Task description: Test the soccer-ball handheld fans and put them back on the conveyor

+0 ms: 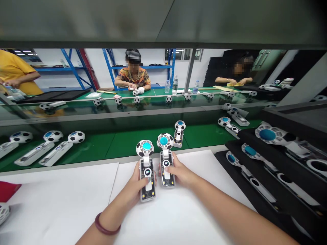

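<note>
We find the left hand (136, 185) closed on the left unit (147, 194), a clear-bodied handheld gadget with a football-patterned head; its fingers (143, 180) hold narrow around the body. The right hand (180, 173) holds the right unit (167, 180), with its fingers (174, 161) pressed along the side. Both units sit at lower centre of the frame, over a white paper sheet (194, 207) on the counter (127, 149).

We note that the two heads are nearly touching, so a careless turn could knock them together and scuff them. The smooth casings could slip from the fingers. A wide movement could strike the third unit (178, 134), just beyond, or the black foam tray (255, 177) at right.
</note>
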The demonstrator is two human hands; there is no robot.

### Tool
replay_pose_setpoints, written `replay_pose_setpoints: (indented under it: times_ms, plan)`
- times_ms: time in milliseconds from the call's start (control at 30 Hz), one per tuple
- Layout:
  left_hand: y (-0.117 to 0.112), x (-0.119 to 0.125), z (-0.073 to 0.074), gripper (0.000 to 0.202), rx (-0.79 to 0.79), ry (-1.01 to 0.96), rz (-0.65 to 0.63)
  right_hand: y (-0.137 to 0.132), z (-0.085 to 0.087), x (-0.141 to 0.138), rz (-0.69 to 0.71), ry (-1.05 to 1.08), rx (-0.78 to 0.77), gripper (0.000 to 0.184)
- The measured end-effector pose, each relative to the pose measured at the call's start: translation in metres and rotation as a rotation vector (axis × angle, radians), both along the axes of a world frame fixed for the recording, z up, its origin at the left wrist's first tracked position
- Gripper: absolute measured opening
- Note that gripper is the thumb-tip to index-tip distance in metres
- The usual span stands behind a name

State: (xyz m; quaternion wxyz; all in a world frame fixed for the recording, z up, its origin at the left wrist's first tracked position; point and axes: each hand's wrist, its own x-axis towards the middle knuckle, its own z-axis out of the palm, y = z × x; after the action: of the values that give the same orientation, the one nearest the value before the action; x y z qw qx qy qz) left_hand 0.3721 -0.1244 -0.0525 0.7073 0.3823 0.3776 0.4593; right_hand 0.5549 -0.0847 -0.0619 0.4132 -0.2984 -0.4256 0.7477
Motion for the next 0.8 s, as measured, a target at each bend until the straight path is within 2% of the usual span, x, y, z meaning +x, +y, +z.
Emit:
replay_pose_setpoints:
  times_ms: [167, 267, 367, 467, 800]
  plan:
    - [-0.0051, 0.0038, 0.0079, 0.073, 0.000, 0.021, 0.000, -0.0008, -0.0008, 0.0024, 0.008, -0.045, 0.045, 0.071]
    - [-0.0067, 0.0056, 0.0105, 0.077, 0.015, 0.041, 0.009, -0.0011, 0.0007, 0.0039, 0.029, -0.138, 0.096, 0.076]
    - [-0.0066, 0.0057, 0.0098, 0.082, 0.043, 0.080, -0.012, -0.0010, 0.0011, 0.0043, 0.019, -0.213, 0.107, 0.076]
    - [-0.0058, 0.0043, 0.0075, 0.084, 0.056, 0.107, -0.037, -0.0008, 0.0008, 0.0041, 0.020, -0.199, 0.108, 0.075]
    - [-0.0043, 0.0019, 0.0028, 0.075, 0.073, 0.088, -0.046, -0.0005, 0.0001, 0.0058, 0.032, -0.184, 0.097, 0.072]
